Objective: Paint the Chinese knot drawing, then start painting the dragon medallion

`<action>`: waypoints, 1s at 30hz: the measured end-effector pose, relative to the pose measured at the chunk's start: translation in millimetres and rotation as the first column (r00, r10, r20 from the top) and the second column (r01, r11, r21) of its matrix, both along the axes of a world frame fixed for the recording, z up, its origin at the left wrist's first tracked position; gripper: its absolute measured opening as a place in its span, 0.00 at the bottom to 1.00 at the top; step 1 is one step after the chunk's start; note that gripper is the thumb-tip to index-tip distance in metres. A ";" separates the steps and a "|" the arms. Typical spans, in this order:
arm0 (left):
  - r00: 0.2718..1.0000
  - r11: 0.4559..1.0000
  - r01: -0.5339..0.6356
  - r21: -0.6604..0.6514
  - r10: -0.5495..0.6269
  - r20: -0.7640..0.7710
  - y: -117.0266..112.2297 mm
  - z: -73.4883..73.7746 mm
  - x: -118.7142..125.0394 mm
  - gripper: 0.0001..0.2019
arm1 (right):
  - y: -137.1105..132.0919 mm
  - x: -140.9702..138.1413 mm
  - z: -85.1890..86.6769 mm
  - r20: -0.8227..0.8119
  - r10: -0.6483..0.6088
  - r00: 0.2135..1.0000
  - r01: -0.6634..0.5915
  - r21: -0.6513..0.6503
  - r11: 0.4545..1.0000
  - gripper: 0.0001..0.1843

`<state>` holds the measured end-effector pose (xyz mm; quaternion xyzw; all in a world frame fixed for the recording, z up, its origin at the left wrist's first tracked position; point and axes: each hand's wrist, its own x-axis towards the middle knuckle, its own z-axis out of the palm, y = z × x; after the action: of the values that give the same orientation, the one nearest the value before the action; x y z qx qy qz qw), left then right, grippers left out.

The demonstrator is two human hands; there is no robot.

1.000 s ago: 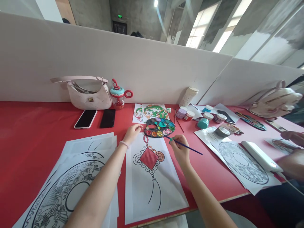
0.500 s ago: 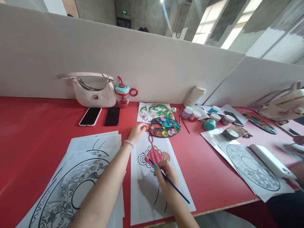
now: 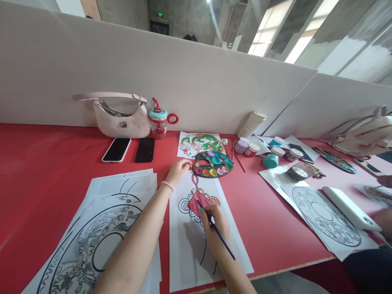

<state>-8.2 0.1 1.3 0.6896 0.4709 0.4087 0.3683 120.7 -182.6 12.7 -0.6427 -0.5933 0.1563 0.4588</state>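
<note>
Grasping a blue paintbrush (image 3: 216, 229), the right hand (image 3: 221, 222) points its tip at the red diamond (image 3: 195, 206) on the drawing sheet (image 3: 183, 253) beneath that grip. Beyond it, leftward, the left hand (image 3: 178, 172) is beside the paint palette (image 3: 211, 166); whether it pinches anything, I cannot tell.

The right hand (image 3: 216, 222) hides the lower part of the knot drawing (image 3: 192, 204).
Whether the tip of the blue brush (image 3: 223, 240) touches the paper (image 3: 180, 265) cannot be told, and for the left hand (image 3: 177, 172) and the palette (image 3: 211, 167) it is equally unclear. The left forearm (image 3: 134, 241) covers some printed sheets (image 3: 76, 245), which the bottom edge cuts. At the right edge, the backpack (image 3: 361, 139) and a co-worker's hand (image 3: 386, 180) are cut off and blurred.
</note>
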 end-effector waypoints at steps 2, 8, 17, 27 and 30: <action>1.000 1.000 0.002 0.002 -0.002 -0.007 -0.4 1.0 0.3 0.11 | 2.6 6.6 9.1 0.003 0.032 0.999 -0.032 -0.025 0.999 0.07; 0.999 1.000 0.020 0.020 -0.019 -0.032 -1.1 3.3 0.5 0.11 | 23.8 30.7 26.3 -0.071 0.116 0.991 -0.122 -0.099 0.988 0.10; 0.999 1.000 0.018 0.007 -0.018 -0.030 -1.0 6.3 1.0 0.10 | 30.8 16.2 11.7 0.010 0.088 0.996 -0.088 -0.011 0.996 0.12; 0.998 1.000 0.025 0.009 -0.024 -0.050 -1.2 5.0 0.8 0.10 | 31.5 20.1 4.3 0.029 0.086 0.996 -0.087 0.017 0.996 0.13; 0.998 1.000 0.020 0.002 -0.020 -0.053 -2.2 6.0 0.7 0.10 | 31.4 19.2 4.3 0.020 0.078 0.997 -0.079 0.009 0.997 0.14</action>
<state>-7.5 -2.1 7.3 0.7053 0.4729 0.3871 0.3592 139.9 -151.2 17.1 -0.6183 -0.6234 0.1649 0.4494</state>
